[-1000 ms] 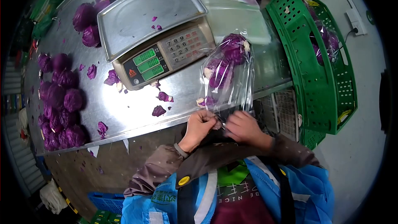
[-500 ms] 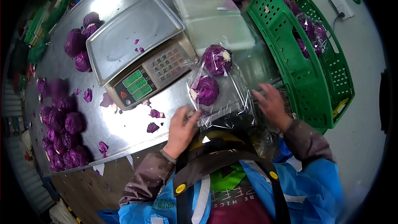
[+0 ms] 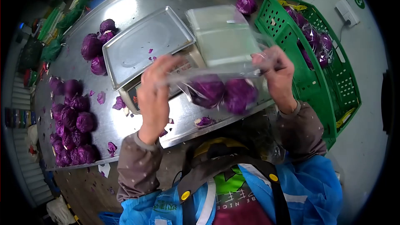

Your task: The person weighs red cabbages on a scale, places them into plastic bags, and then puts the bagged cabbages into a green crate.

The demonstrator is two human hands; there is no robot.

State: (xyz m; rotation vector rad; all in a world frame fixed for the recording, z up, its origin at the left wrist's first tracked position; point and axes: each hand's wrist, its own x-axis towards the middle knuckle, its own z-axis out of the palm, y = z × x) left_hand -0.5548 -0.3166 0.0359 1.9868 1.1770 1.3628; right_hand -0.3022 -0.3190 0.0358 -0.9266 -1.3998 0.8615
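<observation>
Mid-frame, the left hand [image 3: 155, 93] and right hand [image 3: 276, 73], partly closed, are pinching a clear plastic bag's [image 3: 214, 74] ends, presumably supporting the red cabbages [image 3: 206, 91] inside.

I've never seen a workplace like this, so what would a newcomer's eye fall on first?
Two red cabbages in a clear plastic bag stretched between the left hand and right hand at the picture's centre. Next, the bright green crate at right, holding bagged cabbages, and the cabbage heap on the left of the metal table.
</observation>
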